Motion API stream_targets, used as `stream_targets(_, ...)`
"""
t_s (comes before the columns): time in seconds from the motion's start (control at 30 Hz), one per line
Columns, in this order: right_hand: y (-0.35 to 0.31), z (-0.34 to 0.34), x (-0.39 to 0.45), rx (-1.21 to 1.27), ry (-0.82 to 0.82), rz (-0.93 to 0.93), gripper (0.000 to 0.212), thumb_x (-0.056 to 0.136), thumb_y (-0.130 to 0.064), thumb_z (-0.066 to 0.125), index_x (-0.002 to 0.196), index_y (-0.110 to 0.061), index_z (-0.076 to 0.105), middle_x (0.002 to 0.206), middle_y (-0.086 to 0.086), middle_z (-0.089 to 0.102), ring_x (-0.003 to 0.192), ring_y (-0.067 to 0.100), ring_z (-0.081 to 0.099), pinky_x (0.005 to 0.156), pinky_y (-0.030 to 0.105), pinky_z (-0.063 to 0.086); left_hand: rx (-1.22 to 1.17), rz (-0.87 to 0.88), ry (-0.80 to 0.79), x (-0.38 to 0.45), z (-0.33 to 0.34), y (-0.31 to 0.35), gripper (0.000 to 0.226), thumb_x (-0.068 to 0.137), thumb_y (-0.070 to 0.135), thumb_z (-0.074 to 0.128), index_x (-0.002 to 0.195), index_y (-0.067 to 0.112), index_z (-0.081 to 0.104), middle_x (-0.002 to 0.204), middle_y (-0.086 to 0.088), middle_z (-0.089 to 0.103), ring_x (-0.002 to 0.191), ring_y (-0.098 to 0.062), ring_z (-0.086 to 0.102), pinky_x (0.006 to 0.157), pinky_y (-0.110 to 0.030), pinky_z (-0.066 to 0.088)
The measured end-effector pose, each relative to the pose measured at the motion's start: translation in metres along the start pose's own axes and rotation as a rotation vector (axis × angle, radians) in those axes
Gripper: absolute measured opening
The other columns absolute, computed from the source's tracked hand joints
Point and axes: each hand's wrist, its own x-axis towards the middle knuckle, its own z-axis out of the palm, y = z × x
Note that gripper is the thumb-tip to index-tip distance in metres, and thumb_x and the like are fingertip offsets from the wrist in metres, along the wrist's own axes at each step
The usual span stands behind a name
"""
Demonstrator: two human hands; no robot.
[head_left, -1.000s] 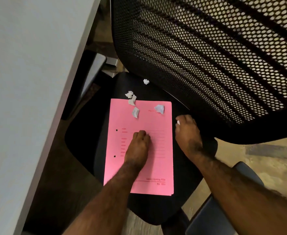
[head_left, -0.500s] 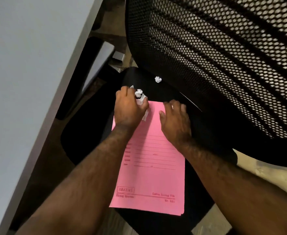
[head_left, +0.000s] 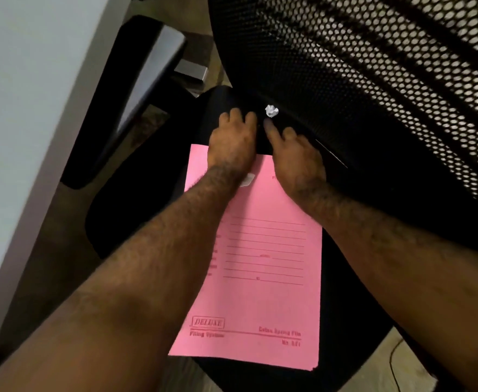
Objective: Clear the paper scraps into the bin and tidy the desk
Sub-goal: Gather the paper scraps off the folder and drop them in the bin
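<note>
A pink file folder (head_left: 263,267) lies on the black chair seat (head_left: 136,193). One crumpled white paper scrap (head_left: 271,111) sits on the seat beyond the folder's far edge, close to the mesh backrest. My left hand (head_left: 233,140) rests knuckles-up at the folder's far left corner with its fingers curled in; what it holds is hidden. My right hand (head_left: 294,149) lies beside it, index finger stretched out just short of the crumpled scrap, the other fingers bent. Another white scrap (head_left: 247,179) peeks out from under my left wrist, on the folder.
The black mesh backrest (head_left: 373,89) rises over the seat at the right and back. A white desk (head_left: 20,108) runs along the left edge. A black armrest (head_left: 136,89) lies between desk and seat. Wooden floor shows below.
Both hands moved forward past the folder's far edge toward the lone scrap. The scraps that lay at the folder's top are now out of sight under my hands, apart from one by my left wrist.
</note>
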Motion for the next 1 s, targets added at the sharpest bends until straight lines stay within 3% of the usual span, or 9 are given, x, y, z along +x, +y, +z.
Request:
stream_targets(0.1, -0.009, -0.002, 0.025, -0.107, 0.003, 0.014, 0.071, 0.093, -0.009, 0.052, 0.153, -0.023, 0.018, 0.105, 0.020, 0.060, 0.078, 0.031, 0.064, 0.055, 0.035, 0.041, 0.020, 0.041, -0.059, 0.004, -0.001, -0.004, 0.024, 0.092, 0.013, 0.051, 0.114, 0.004, 0.055, 0.107, -0.019, 0.059, 0.094, -0.037, 0.057, 0.059, -0.040, 0.038)
stream_targets(0.23, -0.016, -0.002, 0.051, -0.141, -0.037, 0.064, 0.057, 0.100, -0.012, 0.038, 0.152, -0.027, 0.022, 0.113, 0.021, 0.060, 0.090, 0.037, 0.066, 0.067, 0.042, 0.050, -0.069, 0.010, -0.130, 0.017, -0.016, -0.012, 0.024, 0.096, 0.020, 0.048, 0.110, 0.002, 0.057, 0.110, -0.020, 0.061, 0.099, -0.040, 0.058, 0.071, -0.045, 0.043)
stream_targets(0.37, -0.020, 0.005, 0.052, -0.176, -0.055, 0.102, 0.047, 0.099, -0.015, 0.039, 0.145, -0.016, 0.032, 0.118, 0.021, 0.057, 0.096, 0.036, 0.063, 0.069, 0.042, 0.052, -0.168, -0.085, 0.070, -0.014, -0.034, -0.014, 0.029, 0.094, 0.030, 0.052, 0.091, 0.004, 0.062, 0.091, -0.018, 0.064, 0.078, -0.037, 0.060, 0.058, -0.036, 0.034)
stream_targets(0.5, -0.021, 0.008, 0.055, -0.196, -0.061, 0.132, 0.043, 0.098, -0.015, 0.043, 0.139, -0.008, 0.035, 0.122, 0.020, 0.055, 0.100, 0.035, 0.062, 0.071, 0.043, 0.052, -0.243, -0.005, 0.021, -0.065, -0.029, 0.010, 0.027, 0.095, 0.027, 0.053, 0.086, 0.003, 0.061, 0.083, -0.017, 0.059, 0.072, -0.034, 0.056, 0.053, -0.034, 0.030)
stream_targets(0.63, -0.022, 0.012, 0.056, -0.239, -0.052, 0.133, 0.039, 0.097, -0.015, 0.042, 0.134, -0.003, 0.038, 0.120, 0.021, 0.056, 0.099, 0.034, 0.063, 0.070, 0.042, 0.052, -0.099, 0.058, -0.007, -0.083, -0.016, 0.023, 0.026, 0.090, 0.030, 0.059, 0.090, 0.005, 0.065, 0.090, -0.016, 0.060, 0.075, -0.031, 0.056, 0.048, -0.028, 0.026)
stream_targets(0.77, -0.020, 0.016, 0.057, -0.251, -0.015, 0.119, 0.033, 0.096, -0.015, 0.045, 0.128, -0.005, 0.042, 0.113, 0.021, 0.059, 0.093, 0.034, 0.064, 0.061, 0.039, 0.047, -0.024, 0.059, -0.008, -0.084, -0.010, 0.023, 0.017, 0.081, 0.021, 0.071, 0.081, 0.005, 0.067, 0.079, -0.012, 0.062, 0.065, -0.030, 0.056, 0.044, -0.025, 0.025)
stream_targets(0.9, -0.011, 0.018, 0.056, -0.213, 0.050, 0.058, 0.028, 0.096, -0.013, 0.047, 0.124, -0.008, 0.045, 0.106, 0.022, 0.060, 0.085, 0.035, 0.065, 0.055, 0.038, 0.037, 0.056, 0.096, -0.059, -0.083, -0.006, 0.025, 0.011, 0.084, 0.015, 0.062, 0.088, 0.007, 0.069, 0.093, -0.009, 0.063, 0.076, -0.028, 0.058, 0.045, -0.027, 0.030)
stream_targets(1.0, -0.003, 0.016, 0.052, -0.123, 0.101, -0.003, 0.027, 0.102, -0.025, 0.041, 0.121, -0.006, 0.048, 0.103, 0.026, 0.061, 0.082, 0.040, 0.064, 0.056, 0.038, 0.037, 0.021, 0.088, -0.079, -0.081, -0.007, 0.026, 0.016, 0.089, 0.010, 0.053, 0.095, 0.003, 0.066, 0.103, -0.014, 0.060, 0.080, -0.031, 0.055, 0.049, -0.030, 0.030)
